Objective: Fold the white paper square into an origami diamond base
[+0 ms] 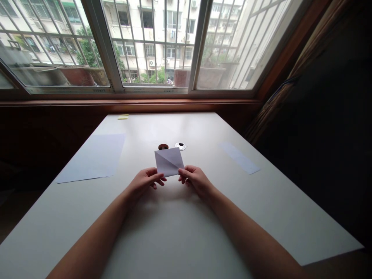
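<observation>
A small square of folded white paper (169,161) with a diagonal crease is held up above the table, tilted toward me. My left hand (147,178) pinches its lower left corner between thumb and fingers. At the lower right corner, my right hand (195,178) grips it the same way, thumb in front. Just behind the paper lie a brown round object (163,146) and a white round piece with a black centre (180,146); the paper partly hides the brown one.
White sheets (93,157) lie on the left of the white table (180,248), and a cut paper strip (240,157) on the right. A yellow slip (123,116) sits near the far edge. Beyond is a barred window (154,46); a dark curtain (279,93) hangs at right.
</observation>
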A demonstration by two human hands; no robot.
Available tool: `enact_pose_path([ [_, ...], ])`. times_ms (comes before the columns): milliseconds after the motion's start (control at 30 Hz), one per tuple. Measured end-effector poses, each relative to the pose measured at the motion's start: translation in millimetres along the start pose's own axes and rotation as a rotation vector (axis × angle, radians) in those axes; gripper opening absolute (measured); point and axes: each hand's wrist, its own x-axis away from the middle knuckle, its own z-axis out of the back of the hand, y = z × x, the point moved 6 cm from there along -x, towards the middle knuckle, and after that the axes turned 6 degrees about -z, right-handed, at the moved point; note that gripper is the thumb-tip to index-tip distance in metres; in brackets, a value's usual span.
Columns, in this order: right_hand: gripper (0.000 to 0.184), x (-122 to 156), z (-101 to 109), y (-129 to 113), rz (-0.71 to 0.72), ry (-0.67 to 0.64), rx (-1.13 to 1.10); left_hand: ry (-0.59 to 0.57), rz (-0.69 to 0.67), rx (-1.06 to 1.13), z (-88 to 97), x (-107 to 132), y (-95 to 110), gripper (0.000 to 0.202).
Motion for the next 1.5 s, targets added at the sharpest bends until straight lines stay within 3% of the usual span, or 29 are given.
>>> enact_pose_path([
  [100, 0.040, 0, 1, -1, 0.021, 0.030, -0.003, -0.030, 0.031, -0.033, -5.3, 2, -1, 0.036],
  [300, 0.035, 3, -3, -1, -0.024, -0.043, 0.067, 0.147, -0.020, 0.051, 5.2, -2, -4, 0.035],
  [400, 0.033, 5, -6, 0, -0.057, -0.088, 0.095, 0.180, -0.058, 0.089, 4.4, -4, -5, 0.033],
  [733, 0.036, 10, -28, 2, -0.091, -0.160, 0.203, 0.091, -0.062, 0.027, -8.3, -7, -11, 0.032],
  [1000, 0.034, 7, -16, 3, -0.059, -0.053, 0.088, 0.006, 0.013, -0.012, -11.0, -5, -16, 0.036],
  [1167, 0.034, 6, -9, 3, -0.049, 0.003, 0.040, 0.089, 0.021, 0.103, -5.4, -4, -16, 0.035],
  [1333, 0.034, 6, -9, 3, -0.043, -0.026, 0.042, 0.160, -0.018, 0.146, -0.7, -4, -14, 0.035],
  [1500, 0.036, 7, -11, 0, 0.011, 0.027, 0.021, 0.050, -0.030, 0.034, -12.9, -5, -9, 0.036],
])
